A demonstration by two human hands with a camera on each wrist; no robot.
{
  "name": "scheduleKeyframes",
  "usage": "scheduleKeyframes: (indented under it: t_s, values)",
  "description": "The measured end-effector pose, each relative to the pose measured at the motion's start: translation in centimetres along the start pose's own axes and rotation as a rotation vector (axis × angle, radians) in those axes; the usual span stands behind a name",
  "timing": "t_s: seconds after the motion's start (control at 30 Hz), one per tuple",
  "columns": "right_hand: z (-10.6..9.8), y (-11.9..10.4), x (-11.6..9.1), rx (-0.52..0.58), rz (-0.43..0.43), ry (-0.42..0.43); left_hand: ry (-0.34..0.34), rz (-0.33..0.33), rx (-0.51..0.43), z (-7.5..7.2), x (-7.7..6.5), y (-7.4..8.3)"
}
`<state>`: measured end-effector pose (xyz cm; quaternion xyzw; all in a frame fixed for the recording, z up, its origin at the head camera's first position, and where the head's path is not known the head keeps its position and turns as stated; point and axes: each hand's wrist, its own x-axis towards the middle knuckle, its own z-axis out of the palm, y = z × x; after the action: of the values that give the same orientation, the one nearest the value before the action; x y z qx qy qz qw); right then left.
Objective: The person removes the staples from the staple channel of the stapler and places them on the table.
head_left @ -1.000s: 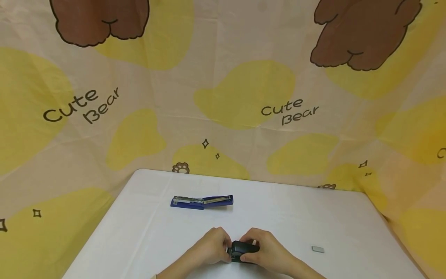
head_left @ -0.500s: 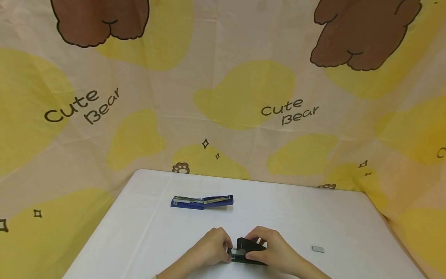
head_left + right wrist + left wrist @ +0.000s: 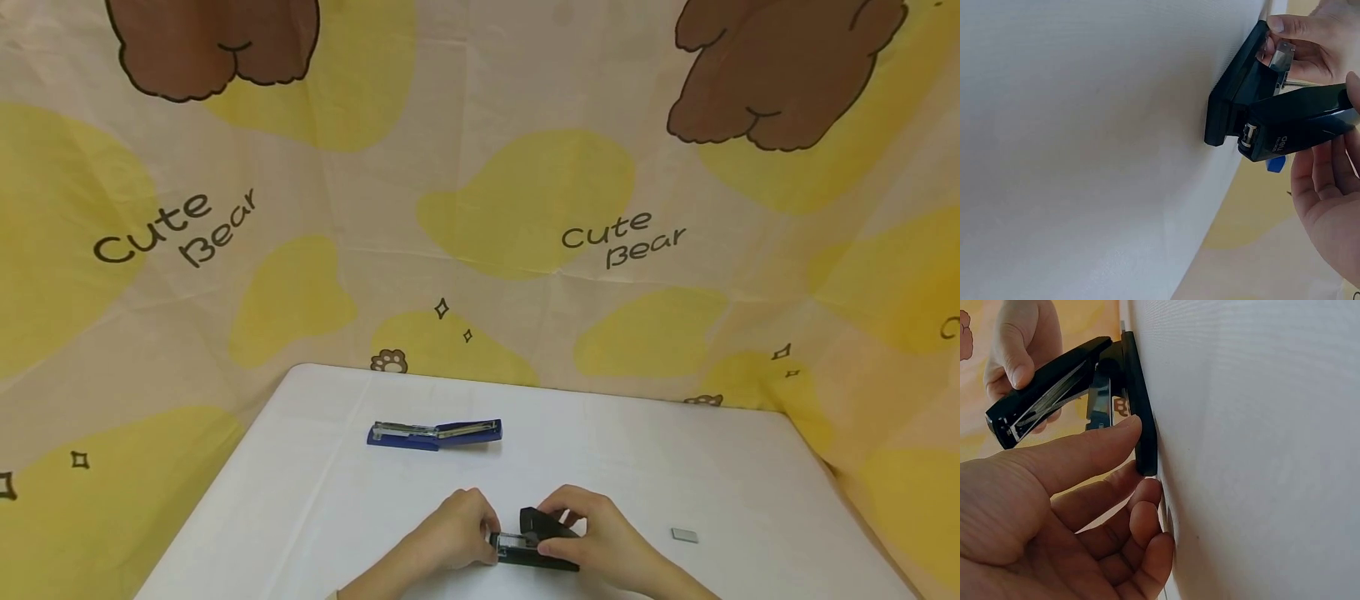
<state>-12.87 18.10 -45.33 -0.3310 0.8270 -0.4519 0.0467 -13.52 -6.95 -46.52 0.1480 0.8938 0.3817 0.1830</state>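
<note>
A black stapler point(image 3: 528, 559) sits on the white table near its front, its top cover point(image 3: 1304, 119) swung up and the metal staple channel point(image 3: 1100, 403) bared. At the end of the stapler's base, my left hand point(image 3: 453, 533) pinches it between thumb and index finger, the other fingers curled by the table. My right hand point(image 3: 600, 537) grips the raised cover, thumb on one side and fingers on the other. In the left wrist view, the cover's metal underside shows, tilted away from the base.
A blue stapler point(image 3: 408, 442), folded wide open, lies farther back on the white table point(image 3: 600, 450). To the right is a small grey strip point(image 3: 684, 536), which looks like staples. A patterned yellow and beige cloth point(image 3: 510, 208) rises behind and beside the table.
My right hand has moved right and slightly up, swinging the stapler's cover open and exposing the channel. My left hand has stayed at the end of the base.
</note>
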Motion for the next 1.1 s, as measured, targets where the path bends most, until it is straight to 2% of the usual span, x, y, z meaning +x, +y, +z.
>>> scheduleKeyframes:
  t_s: [0.27, 0.37, 0.57, 0.8, 1.1]
  values:
    - [-0.4, 0.0, -0.5, -0.02, 0.011, 0.027, 0.011, -0.013, -0.004, 0.0, 0.0, 0.0]
    - [-0.5, 0.0, -0.6, -0.011, 0.031, 0.022, 0.015, -0.019, -0.018, 0.1, 0.0, 0.0]
    - [-0.7, 0.3, -1.0, 0.012, 0.02, 0.031, 0.018, -0.021, -0.035, 0.2, -0.1, 0.0]
    - [-0.9, 0.5, -1.3, 0.007, 0.0, 0.058, 0.019, -0.032, 0.007, 0.0, -0.2, 0.2]
    - [-1.3, 0.7, -2.0, -0.001, 0.03, 0.086, 0.028, -0.031, 0.026, 0.1, -0.2, 0.2]
